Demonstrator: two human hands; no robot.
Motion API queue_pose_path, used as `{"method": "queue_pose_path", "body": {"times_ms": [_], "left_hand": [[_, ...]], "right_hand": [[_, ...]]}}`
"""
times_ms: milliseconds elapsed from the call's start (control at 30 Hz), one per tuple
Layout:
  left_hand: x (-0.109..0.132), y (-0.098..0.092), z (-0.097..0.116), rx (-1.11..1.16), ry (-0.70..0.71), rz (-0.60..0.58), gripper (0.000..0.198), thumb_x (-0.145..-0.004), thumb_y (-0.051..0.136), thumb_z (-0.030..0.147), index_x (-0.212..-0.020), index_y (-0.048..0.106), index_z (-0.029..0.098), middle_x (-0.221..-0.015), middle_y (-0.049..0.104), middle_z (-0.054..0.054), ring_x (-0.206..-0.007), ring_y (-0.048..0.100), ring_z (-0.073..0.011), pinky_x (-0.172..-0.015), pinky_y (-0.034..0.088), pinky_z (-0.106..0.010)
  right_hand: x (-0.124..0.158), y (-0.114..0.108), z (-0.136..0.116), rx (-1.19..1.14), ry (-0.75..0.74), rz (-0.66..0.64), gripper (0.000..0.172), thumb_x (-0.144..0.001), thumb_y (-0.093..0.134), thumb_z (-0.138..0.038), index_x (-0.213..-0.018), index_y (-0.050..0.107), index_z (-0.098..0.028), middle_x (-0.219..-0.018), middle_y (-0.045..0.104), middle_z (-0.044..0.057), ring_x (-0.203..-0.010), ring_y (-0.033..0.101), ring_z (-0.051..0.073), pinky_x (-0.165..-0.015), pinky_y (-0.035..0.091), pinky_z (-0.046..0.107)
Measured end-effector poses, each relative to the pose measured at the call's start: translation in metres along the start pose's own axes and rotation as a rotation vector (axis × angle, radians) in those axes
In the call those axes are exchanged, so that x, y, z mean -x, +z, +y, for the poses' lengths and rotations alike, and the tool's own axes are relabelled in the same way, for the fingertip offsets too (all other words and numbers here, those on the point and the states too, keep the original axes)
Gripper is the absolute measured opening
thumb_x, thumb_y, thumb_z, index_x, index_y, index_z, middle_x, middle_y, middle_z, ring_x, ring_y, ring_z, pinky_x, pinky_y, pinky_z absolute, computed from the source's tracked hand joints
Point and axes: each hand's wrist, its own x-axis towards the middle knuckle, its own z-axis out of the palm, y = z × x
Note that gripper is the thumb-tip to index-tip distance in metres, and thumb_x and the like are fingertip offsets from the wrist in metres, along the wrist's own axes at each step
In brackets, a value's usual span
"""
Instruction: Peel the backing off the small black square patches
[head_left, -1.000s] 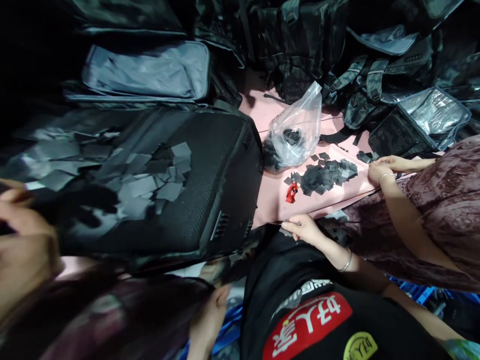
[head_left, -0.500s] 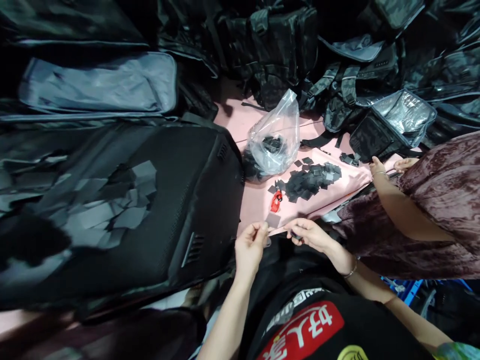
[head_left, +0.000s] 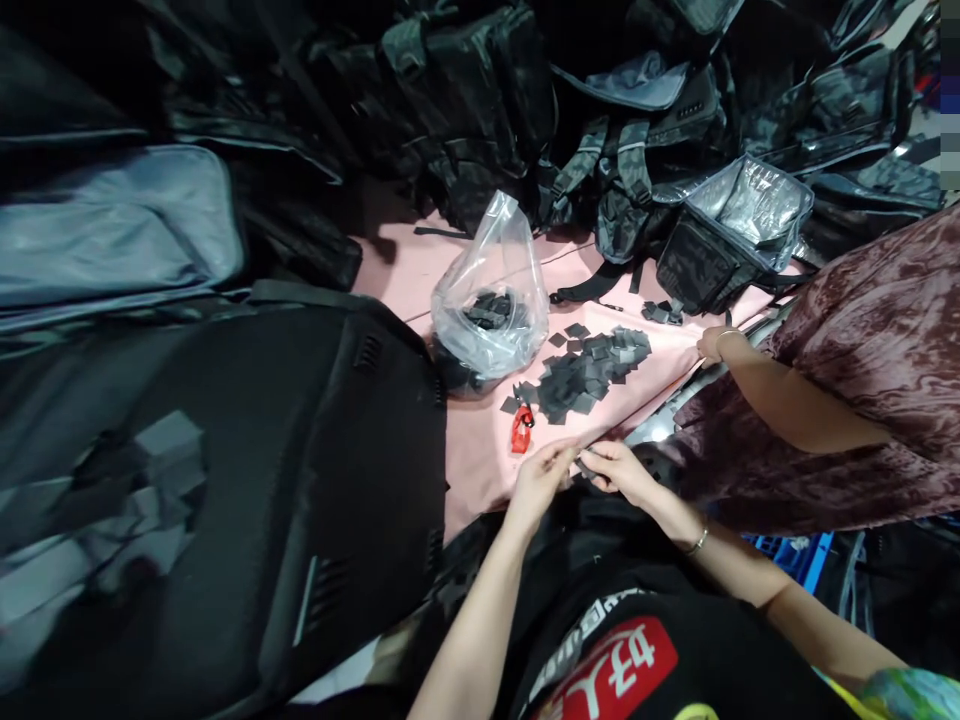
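Note:
My left hand [head_left: 544,485] is closed in a pinch at the front edge of the pink-covered table [head_left: 472,470]. Close beside it, my right hand [head_left: 619,470] is also closed, its fingertips almost meeting the left ones. A small dark piece [head_left: 583,466] shows between the two hands; its kind is too small to tell. Just beyond them lies a red looped item [head_left: 522,430], with a spread pile of dark flat squares [head_left: 592,370] behind it.
A clear plastic bag [head_left: 491,300] with dark pieces stands past the pile. At left is a large black bag [head_left: 360,450] with grey squares [head_left: 142,510] on it. Camouflage backpacks [head_left: 450,110] line the back. A co-worker's hand [head_left: 712,345] rests at the table edge on the right.
My hands have come together, the left moving right toward the other. The dark square near my left fingertips no longer shows there. The view has shifted right.

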Motion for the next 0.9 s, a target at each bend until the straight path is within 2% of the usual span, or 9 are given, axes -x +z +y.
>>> {"method": "queue_pose_path", "body": {"times_ms": [67,167,267,367,500,567,700,800,900], "left_hand": [[0.028,-0.004,-0.009,-0.003,-0.018,0.016,0.042,-0.061,0.075,0.044,-0.088,0.072,0.012,-0.056,0.057,0.001,-0.046,0.047,-0.0097,-0.045,0.040,-0.023],[0.058,-0.014,-0.015,-0.038,0.030,0.160,0.035,-0.059,0.077,0.040,-0.083,0.072,0.015,-0.066,0.064,-0.002,-0.056,0.055,-0.0134,-0.054,0.046,-0.026],[0.076,-0.023,-0.012,-0.110,0.084,0.320,0.027,-0.065,0.074,0.040,-0.077,0.070,0.016,-0.063,0.062,0.000,-0.052,0.052,-0.0117,-0.051,0.043,-0.024],[0.087,-0.024,-0.005,-0.128,0.114,0.404,0.025,-0.070,0.069,0.041,-0.068,0.066,0.016,-0.052,0.053,0.003,-0.047,0.045,-0.0092,-0.047,0.038,-0.021],[0.090,-0.017,0.002,0.078,0.038,0.405,0.031,-0.069,0.071,0.044,-0.066,0.062,0.015,-0.044,0.044,0.006,-0.042,0.038,-0.0071,-0.042,0.032,-0.019],[0.088,-0.017,0.005,0.247,-0.001,0.445,0.033,-0.064,0.074,0.045,-0.068,0.062,0.015,-0.046,0.046,0.006,-0.042,0.037,-0.0061,-0.042,0.031,-0.018],[0.087,-0.025,0.013,0.480,0.023,0.500,0.033,-0.057,0.082,0.037,-0.065,0.059,0.015,-0.048,0.044,0.007,-0.045,0.038,-0.0043,-0.048,0.036,-0.018],[0.092,-0.028,0.018,0.538,-0.025,0.401,0.034,-0.055,0.083,0.033,-0.064,0.056,0.015,-0.047,0.040,0.009,-0.043,0.035,-0.0031,-0.048,0.037,-0.018],[0.097,-0.021,0.017,0.452,-0.056,0.328,0.032,-0.057,0.082,0.032,-0.066,0.056,0.015,-0.051,0.045,0.008,-0.043,0.038,-0.0041,-0.047,0.037,-0.018]], "right_hand": [[0.001,0.007,0.000,0.059,0.065,-0.100,0.048,-0.070,0.062,-0.060,-0.068,0.053,-0.013,-0.048,0.048,-0.004,-0.033,0.034,0.002,-0.033,0.015,0.015],[0.005,0.022,0.003,0.097,0.131,-0.197,0.053,-0.076,0.052,-0.065,-0.071,0.055,-0.012,-0.055,0.055,-0.001,-0.036,0.042,0.004,-0.033,0.021,0.015],[0.011,0.038,0.003,0.162,0.055,-0.268,0.056,-0.081,0.042,-0.066,-0.070,0.055,-0.012,-0.052,0.053,-0.001,-0.036,0.042,0.005,-0.035,0.026,0.016],[0.018,0.048,-0.003,0.318,-0.076,-0.272,0.045,-0.081,0.052,-0.055,-0.064,0.051,-0.014,-0.049,0.049,-0.003,-0.041,0.047,0.006,-0.040,0.031,0.016],[0.023,0.050,-0.009,0.410,-0.157,-0.238,0.039,-0.080,0.059,-0.043,-0.056,0.047,-0.014,-0.047,0.045,-0.005,-0.043,0.050,0.007,-0.043,0.032,0.016],[0.022,0.049,-0.008,0.359,-0.126,-0.231,0.036,-0.078,0.060,-0.044,-0.061,0.052,-0.014,-0.049,0.047,-0.005,-0.041,0.047,0.006,-0.042,0.030,0.016],[0.018,0.045,-0.001,0.211,-0.009,-0.162,0.037,-0.076,0.059,-0.050,-0.068,0.055,-0.014,-0.048,0.048,-0.005,-0.037,0.038,0.005,-0.038,0.025,0.016],[0.015,0.045,0.001,0.211,-0.052,-0.082,0.036,-0.077,0.058,-0.048,-0.067,0.056,-0.013,-0.050,0.050,-0.003,-0.040,0.039,0.005,-0.039,0.025,0.017],[0.014,0.050,0.000,0.252,-0.168,-0.016,0.031,-0.074,0.063,-0.042,-0.066,0.057,-0.013,-0.052,0.051,-0.003,-0.044,0.042,0.006,-0.042,0.029,0.017]]}}
